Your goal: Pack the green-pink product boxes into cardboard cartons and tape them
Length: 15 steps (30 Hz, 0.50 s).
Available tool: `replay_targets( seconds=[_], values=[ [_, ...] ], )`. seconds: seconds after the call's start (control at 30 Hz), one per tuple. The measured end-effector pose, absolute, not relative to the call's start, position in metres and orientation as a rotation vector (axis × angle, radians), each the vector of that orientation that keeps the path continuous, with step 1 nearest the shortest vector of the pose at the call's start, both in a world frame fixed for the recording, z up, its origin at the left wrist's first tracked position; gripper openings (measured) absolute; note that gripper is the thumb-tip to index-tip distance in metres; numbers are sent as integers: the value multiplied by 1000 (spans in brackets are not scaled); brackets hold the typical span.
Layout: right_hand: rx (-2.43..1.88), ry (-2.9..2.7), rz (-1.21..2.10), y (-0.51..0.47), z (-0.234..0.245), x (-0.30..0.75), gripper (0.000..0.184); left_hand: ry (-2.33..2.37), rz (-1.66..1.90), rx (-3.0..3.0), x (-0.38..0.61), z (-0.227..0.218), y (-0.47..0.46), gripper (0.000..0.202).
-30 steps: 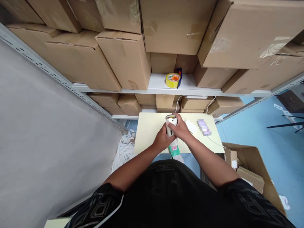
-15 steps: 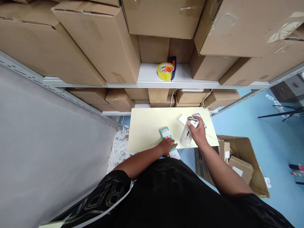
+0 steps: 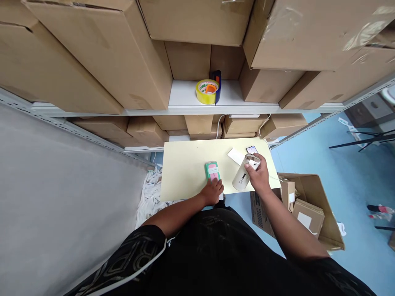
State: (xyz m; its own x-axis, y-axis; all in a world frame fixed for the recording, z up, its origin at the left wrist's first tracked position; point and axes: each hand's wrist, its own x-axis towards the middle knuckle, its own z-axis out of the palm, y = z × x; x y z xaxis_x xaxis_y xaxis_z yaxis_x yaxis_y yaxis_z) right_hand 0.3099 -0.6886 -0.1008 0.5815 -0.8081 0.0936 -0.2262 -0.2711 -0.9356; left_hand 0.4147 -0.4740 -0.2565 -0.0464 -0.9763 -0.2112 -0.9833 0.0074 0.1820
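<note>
My left hand (image 3: 212, 191) rests at the near edge of the pale yellow board (image 3: 185, 164), its fingers closed over the lower end of a slim green and pink box (image 3: 212, 169). A bit of something white shows beneath that hand. My right hand (image 3: 259, 174) is wrapped round a white cylinder (image 3: 241, 177) with dark lettering and a ring-like top, tilted over the board's right part. Beyond it lie a flat white piece (image 3: 235, 155) and a phone (image 3: 251, 149), partly behind the cylinder and hand.
Cardboard boxes (image 3: 197, 20) fill the shelves ahead. A yellow tape roll (image 3: 206, 97) with a blue and orange dispenser sits on the shelf (image 3: 228, 96). An open carton (image 3: 327, 213) of smaller boxes stands on the floor at right; white scraps (image 3: 149, 193) lie at left.
The green and pink box has turned straighter under my left hand, whose fingers have drawn together. My right hand still holds the cylinder. The whole view has shifted slightly.
</note>
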Motion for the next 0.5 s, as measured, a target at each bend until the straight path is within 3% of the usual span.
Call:
replay_targets(
  seconds=[0.27,0.5],
  values=[
    [-1795,881,-753,-690,-96,307,70,2242,451,-2326,425,-283,-447,62],
    [-1810,907,-774,-688,-97,305,70,2010,565,-2330,435,-283,-432,88]
  ],
)
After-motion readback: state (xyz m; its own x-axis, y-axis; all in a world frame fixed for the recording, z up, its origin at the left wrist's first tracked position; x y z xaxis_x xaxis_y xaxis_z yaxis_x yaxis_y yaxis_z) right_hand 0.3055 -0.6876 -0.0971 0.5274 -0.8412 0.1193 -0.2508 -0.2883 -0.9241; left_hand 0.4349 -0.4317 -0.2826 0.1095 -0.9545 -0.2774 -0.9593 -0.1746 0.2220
